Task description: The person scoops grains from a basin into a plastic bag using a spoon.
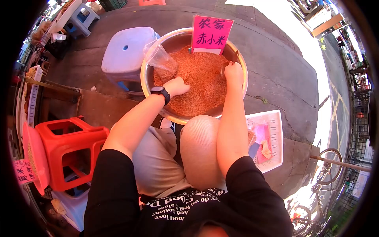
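Note:
A large metal bowl (244, 85) stands in front of my knees, filled with reddish-brown grain (201, 79). My left hand (176, 87), below a black watch, rests at the grain's surface with its fingers partly sunk in it; what they hold, if anything, is hidden. Just beyond it, a clear plastic bag (161, 57) with some grain inside leans on the bowl's left side. At the right side of the bowl my right hand (233, 74) is closed round the handle of a metal scoop (223, 71). A pink sign (212, 33) with black characters stands upright at the far rim.
A blue-white stool (128, 49) is left of the bowl. Nearer on the left are a red stool (75, 152) and a pink tray (34, 158). A white basket (276, 138) holding packets sits beside my right knee. Bicycles (325, 170) stand far right.

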`<state>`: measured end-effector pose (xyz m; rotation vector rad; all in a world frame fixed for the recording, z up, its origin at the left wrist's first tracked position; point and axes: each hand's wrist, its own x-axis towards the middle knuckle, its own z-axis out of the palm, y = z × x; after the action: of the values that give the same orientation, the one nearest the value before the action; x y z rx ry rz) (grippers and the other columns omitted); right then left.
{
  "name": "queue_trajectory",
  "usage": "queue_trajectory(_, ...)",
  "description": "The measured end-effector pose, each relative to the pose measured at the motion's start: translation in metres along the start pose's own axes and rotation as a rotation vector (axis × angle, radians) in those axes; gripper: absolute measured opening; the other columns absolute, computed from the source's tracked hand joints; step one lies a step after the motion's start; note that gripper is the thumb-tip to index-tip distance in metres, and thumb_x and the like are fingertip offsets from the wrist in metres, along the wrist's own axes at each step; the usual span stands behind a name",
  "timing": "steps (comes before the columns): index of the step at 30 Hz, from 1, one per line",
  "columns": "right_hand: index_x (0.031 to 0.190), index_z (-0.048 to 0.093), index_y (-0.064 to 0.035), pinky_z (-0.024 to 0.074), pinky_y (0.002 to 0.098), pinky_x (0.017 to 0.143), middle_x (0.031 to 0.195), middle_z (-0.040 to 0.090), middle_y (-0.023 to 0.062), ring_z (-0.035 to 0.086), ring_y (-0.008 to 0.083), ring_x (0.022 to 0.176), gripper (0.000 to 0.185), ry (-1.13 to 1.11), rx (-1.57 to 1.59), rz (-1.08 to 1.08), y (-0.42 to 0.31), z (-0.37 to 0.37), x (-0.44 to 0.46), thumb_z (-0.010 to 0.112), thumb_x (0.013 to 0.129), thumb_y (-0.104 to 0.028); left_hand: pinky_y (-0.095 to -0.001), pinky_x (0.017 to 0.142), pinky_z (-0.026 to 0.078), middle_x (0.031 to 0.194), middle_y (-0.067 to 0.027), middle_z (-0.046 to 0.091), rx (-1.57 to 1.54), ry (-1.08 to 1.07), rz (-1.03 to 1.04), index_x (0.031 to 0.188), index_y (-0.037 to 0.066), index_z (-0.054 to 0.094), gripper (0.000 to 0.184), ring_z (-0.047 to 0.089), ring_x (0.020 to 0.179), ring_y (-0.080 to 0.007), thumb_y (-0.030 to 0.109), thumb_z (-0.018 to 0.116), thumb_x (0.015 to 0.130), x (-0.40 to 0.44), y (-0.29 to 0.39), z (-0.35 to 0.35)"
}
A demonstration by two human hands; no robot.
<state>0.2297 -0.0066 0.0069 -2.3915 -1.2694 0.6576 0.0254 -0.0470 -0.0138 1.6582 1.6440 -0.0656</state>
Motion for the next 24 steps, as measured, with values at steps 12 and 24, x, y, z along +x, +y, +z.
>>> queue_trajectory(12, 0.094, 0.060, -0.0081, 0.0452, 0.0363, 0.076, 0.101, 0.056, 0.0131, 0.054, 0.0253, 0.095, 0.024, -0.274, -0.338, -0.050, 0.004, 0.014, -0.006, 0.050, 0.073, -0.017, -0.0347, 0.083, 0.040, 0.108, -0.0262, 0.047, 0.178, -0.058, -0.232, 0.108, -0.013, 0.038, 0.072, 0.049, 0.100, -0.0322, 0.037, 0.062, 0.063, -0.009, -0.017, 0.053)
queue_trajectory(24, 0.085, 0.056, 0.0061, 0.0505, 0.0339, 0.051, 0.075, 0.058, 0.0207, 0.061, 0.0254, 0.058, 0.026, -0.963, -0.195, 0.184, 0.012, 0.047, 0.001, 0.040, 0.067, -0.005, -0.0310, 0.084, 0.039, 0.109, -0.0276, 0.044, -0.212, -0.246, -0.219, 0.114, -0.021, 0.014, 0.095, 0.046, 0.103, -0.0312, 0.033, 0.067, 0.057, 0.002, -0.006, 0.074)
